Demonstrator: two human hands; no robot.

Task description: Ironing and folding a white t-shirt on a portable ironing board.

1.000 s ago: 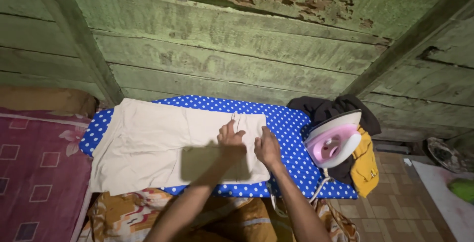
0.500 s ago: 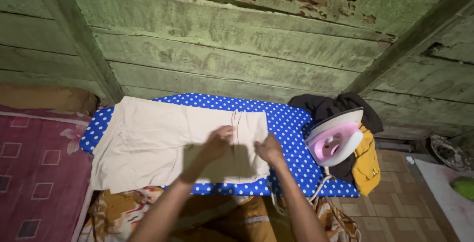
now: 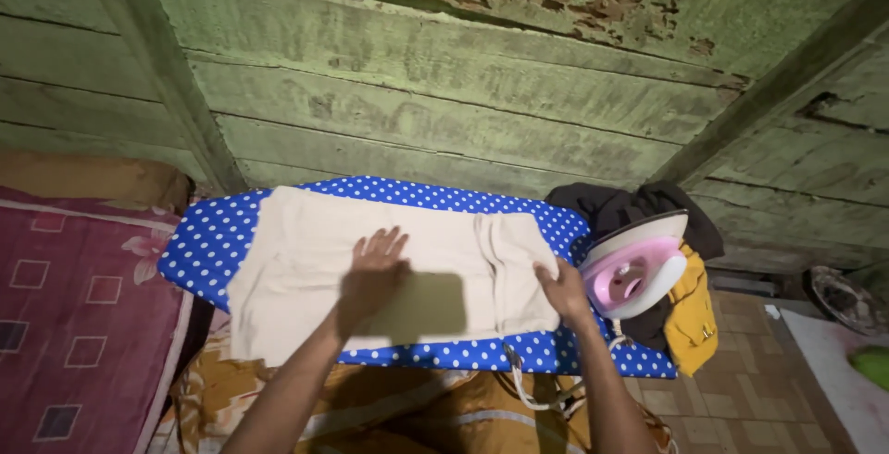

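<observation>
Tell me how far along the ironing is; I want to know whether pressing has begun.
Done: the cream garment is spread on the blue polka-dot board. In hand: the left hand lies flat on its middle and the right hand is at its right edge, by the look of it smoothing the cloth. Left: the pressing itself, since the pink and white iron stands untouched at the board's right end beside a dark and yellow clothes pile.

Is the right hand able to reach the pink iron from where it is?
Probably yes: the right hand rests on the cream cloth's edge, close beside the upright iron, with nothing between them.
</observation>
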